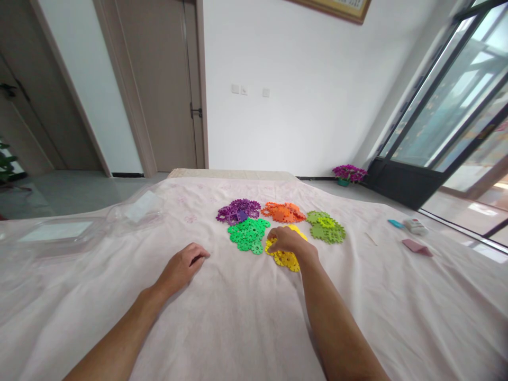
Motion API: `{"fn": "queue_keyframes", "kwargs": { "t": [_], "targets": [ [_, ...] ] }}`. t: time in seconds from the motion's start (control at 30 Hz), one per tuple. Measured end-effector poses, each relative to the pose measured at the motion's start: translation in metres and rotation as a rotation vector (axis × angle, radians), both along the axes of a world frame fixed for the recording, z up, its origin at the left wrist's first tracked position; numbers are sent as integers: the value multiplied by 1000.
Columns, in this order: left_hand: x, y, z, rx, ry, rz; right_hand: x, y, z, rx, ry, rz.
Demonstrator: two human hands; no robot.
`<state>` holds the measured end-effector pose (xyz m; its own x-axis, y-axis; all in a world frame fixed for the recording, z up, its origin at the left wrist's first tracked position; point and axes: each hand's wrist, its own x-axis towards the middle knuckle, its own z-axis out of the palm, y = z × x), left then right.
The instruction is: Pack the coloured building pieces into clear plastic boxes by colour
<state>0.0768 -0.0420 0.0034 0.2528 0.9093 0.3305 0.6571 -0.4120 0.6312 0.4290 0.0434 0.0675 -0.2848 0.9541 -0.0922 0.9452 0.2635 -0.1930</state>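
Observation:
My right hand [286, 239] is over a pile of yellow snowflake discs [288, 260], its fingers curled down among them. Yellow shows between the fingertips and thumb, but whether a disc is gripped is hidden. My left hand [189, 260] rests on the cloth, left of the piles, with fingers bent together and thumb near the index tip; I see nothing in it. Green snowflake discs [248, 234] lie between the hands. Behind are purple gear-edged pieces [240, 209] and orange ones [283, 212]. A light-green pile [327, 227] sits right of the yellow one.
A pale pink cloth [230, 317] covers the table. Clear plastic containers [59, 233] lie at the left. On the right are a thin stick [371, 239], a blue item [396, 224], a white item [415, 226] and a folded pink piece [416, 247].

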Motion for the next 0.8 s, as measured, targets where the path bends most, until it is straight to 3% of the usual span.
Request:
{"fn": "queue_keyframes", "kwargs": {
  "t": [0.2, 0.33, 0.5, 0.67, 0.8],
  "targets": [
    [0, -1, 1, 1, 2, -9, -8, -2, -2, 9, -18, 12],
    [1, -1, 2, -5, 14, -7, -6, -9, 7, -2, -91, -60],
    [1, -2, 3, -8, 25, -6, -10, -13, 22, 49, -49, 26],
    [1, -4, 4, 1, 9, 0, -49, -17, 21, 161, 258, 176],
    [2, -5, 3, 46, -5, 29, -97, -31, -5, 202, 406, 371]
  ]
}}
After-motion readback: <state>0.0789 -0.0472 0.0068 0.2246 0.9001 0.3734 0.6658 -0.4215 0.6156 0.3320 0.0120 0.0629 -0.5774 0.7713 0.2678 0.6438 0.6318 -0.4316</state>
